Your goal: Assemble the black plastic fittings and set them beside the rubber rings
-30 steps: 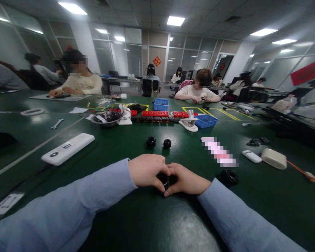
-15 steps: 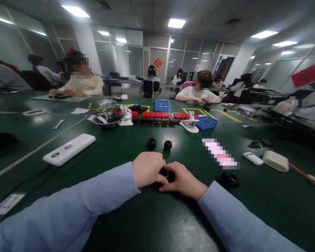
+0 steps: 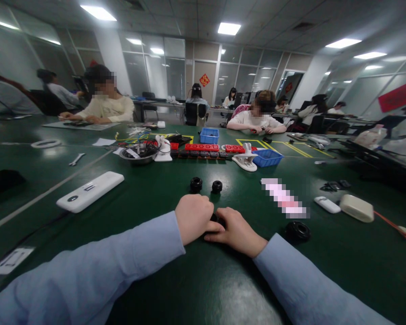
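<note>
My left hand (image 3: 196,219) and my right hand (image 3: 238,232) meet at the middle of the green table, fingers closed round a small black round part (image 3: 214,218). Most of that part is hidden behind the fingers. Just beyond my hands stand two black ring-shaped parts, a larger one (image 3: 196,184) on the left and a smaller one (image 3: 217,186) on the right. A bigger black ring-shaped part (image 3: 297,230) lies to the right, beside my right sleeve.
A white power bank (image 3: 90,192) lies left, a pixelated pink item (image 3: 284,198) right, near a beige case (image 3: 356,208). Farther back are a metal bowl (image 3: 138,158), red blocks (image 3: 201,147), a white clip (image 3: 246,159) and a blue bin (image 3: 268,157). People sit beyond.
My left hand has turned and shifted slightly right, its thumb now straighter across the black part. Less of the part shows. My right hand is almost unmoved.
</note>
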The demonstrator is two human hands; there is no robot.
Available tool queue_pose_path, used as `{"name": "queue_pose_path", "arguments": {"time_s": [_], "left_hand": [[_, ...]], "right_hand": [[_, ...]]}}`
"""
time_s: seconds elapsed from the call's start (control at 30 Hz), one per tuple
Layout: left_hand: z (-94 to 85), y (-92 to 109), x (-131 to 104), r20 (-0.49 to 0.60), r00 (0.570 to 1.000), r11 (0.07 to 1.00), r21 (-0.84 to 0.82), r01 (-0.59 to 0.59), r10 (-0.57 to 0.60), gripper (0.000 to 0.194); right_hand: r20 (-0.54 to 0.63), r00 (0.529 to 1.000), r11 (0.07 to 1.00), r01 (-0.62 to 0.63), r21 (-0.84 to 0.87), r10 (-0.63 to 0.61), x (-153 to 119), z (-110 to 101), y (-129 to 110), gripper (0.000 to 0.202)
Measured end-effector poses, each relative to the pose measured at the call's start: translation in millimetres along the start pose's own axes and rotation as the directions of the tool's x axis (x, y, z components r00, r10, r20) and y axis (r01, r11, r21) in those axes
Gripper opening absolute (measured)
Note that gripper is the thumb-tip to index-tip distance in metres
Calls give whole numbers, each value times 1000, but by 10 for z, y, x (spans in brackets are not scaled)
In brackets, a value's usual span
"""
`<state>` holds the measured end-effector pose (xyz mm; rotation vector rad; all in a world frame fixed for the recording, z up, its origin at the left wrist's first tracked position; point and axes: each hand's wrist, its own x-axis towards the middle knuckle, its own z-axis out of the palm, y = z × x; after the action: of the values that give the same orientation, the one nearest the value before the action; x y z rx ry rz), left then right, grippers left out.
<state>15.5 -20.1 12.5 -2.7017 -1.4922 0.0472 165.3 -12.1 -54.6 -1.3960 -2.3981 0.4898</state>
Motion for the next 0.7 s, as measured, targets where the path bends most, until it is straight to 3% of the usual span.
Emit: {"name": "queue_pose_path", "arguments": {"time_s": [0.43, 0.63, 0.7], "left_hand": [[106, 57, 28, -60, 997, 995, 76, 57, -53, 77], [123, 15, 35, 24, 997, 996, 43, 75, -76, 80], [101, -40, 34, 2, 998, 998, -5, 69, -69, 74]], "right_hand": [[14, 999, 999, 38, -3, -38, -13, 3, 24, 43], [28, 999, 1000, 16, 22, -16, -7, -13, 23, 41], [39, 998, 998, 39, 40, -41, -5, -34, 34, 38]]}}
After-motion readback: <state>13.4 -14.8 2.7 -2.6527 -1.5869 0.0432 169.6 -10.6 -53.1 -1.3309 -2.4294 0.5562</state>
